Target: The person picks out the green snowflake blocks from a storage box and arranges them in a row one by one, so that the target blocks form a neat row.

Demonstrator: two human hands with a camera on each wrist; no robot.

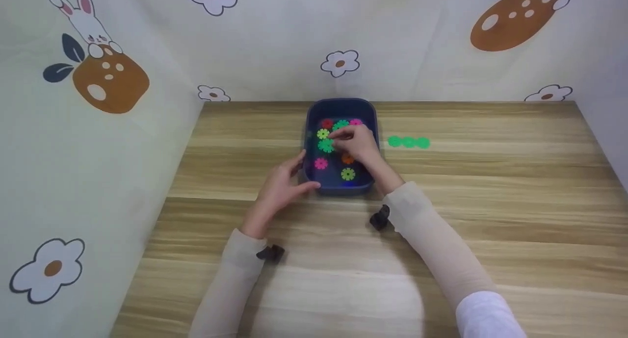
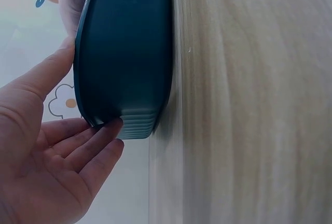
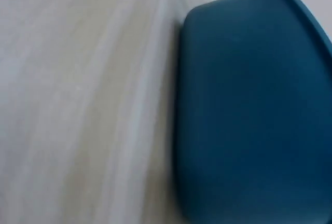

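A dark blue plastic bin (image 1: 338,190) stands on the table with several toothed plastic snowflake discs inside. My left hand (image 1: 283,183) holds the bin's near-left corner, thumb at the near rim and fingers along the left wall. In the left wrist view its fingertips (image 2: 115,126) rest against the bin. My right hand (image 1: 357,143) reaches over the right rim into the bin, thumb and index finger apart beside a green snowflake disc (image 1: 325,145). The bin's wall hides that hand in the right wrist view. Three green discs (image 1: 408,142) lie in a row right of the bin.
Within the bin lie a pink disc (image 1: 321,163), a yellow-green disc (image 1: 348,174), a yellow disc (image 1: 323,133), a red disc (image 1: 327,123) and others. The wooden table (image 1: 490,181) ends at a patterned cloth (image 1: 274,48) behind.
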